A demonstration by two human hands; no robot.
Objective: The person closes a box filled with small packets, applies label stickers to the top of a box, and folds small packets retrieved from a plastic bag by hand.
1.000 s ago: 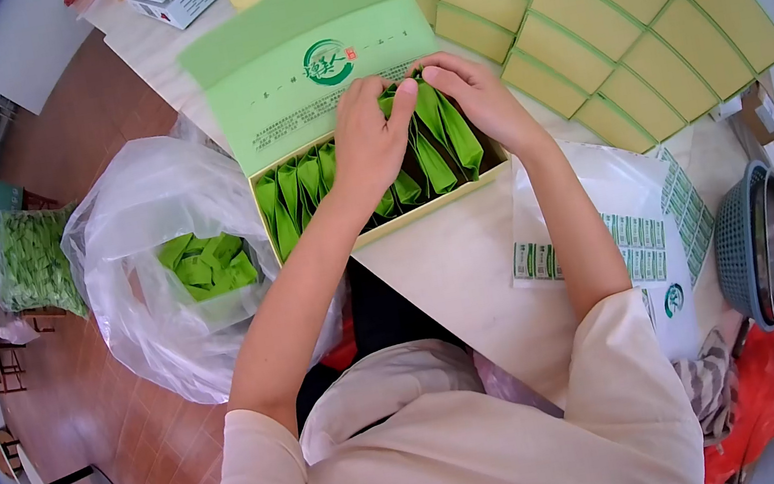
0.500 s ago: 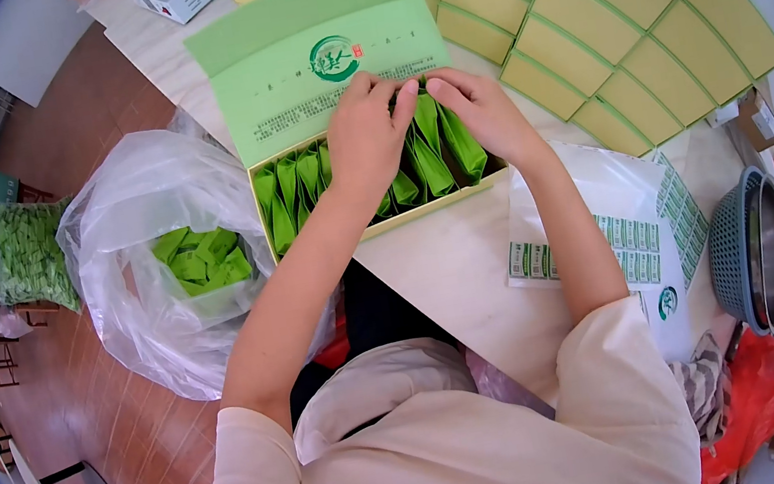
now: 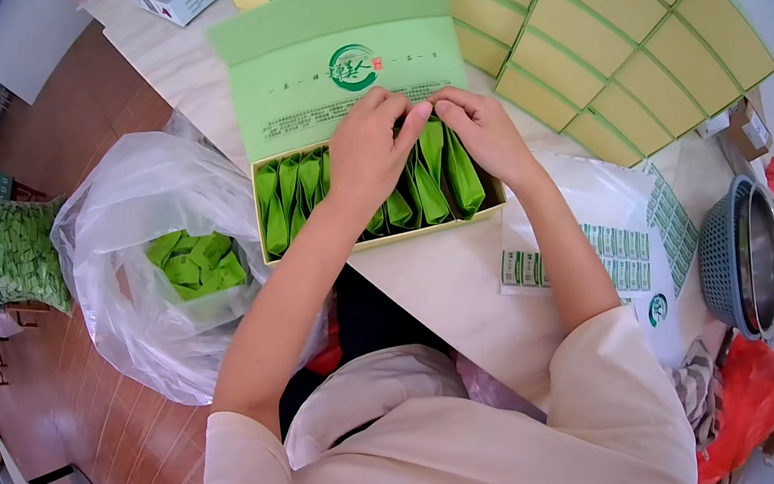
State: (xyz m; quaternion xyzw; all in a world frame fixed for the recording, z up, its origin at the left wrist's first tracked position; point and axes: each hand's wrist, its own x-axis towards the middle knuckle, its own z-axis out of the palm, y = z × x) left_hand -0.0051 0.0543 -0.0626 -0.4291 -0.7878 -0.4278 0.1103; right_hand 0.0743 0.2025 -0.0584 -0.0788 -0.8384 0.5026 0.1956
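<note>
1. The desk (image 3: 424, 282) is the largest thing, pale and lightly marbled, running from the upper left towards the right.
2. The block of closed boxes (image 3: 617, 33) covers the desk's far right part, set side by side in rows.
3. The clear plastic bag (image 3: 107, 200) stands open left of the desk, with loose green packets (image 3: 198, 264) inside. Farther left, a full bag (image 3: 22, 249) bulges with more of them.
4. The open box (image 3: 377, 242) sits on the desk in front of the person, its printed lid (image 3: 279, 72) raised at the back, behind the fingers.
5. The blue basket (image 3: 717, 261) is by the desk's right edge, a metal bowl (image 3: 763, 253) tilted against it.
6. The left hand (image 3: 370, 148) reaches over the middle of the box. Its fingers bend at the back rim and its thumb points right, above the packet tops.
7. The right hand (image 3: 489, 138) comes in from the right, fingers curled, thumb tip near the left one. Whether either hand pinches a packet cannot be told.
8. The sticker sheets (image 3: 627, 255) lie on the desk, partly under the right forearm.
9. The upright packets (image 3: 429, 190) stand in a row inside the box, directly below the fingers and on the person's side of them.
</note>
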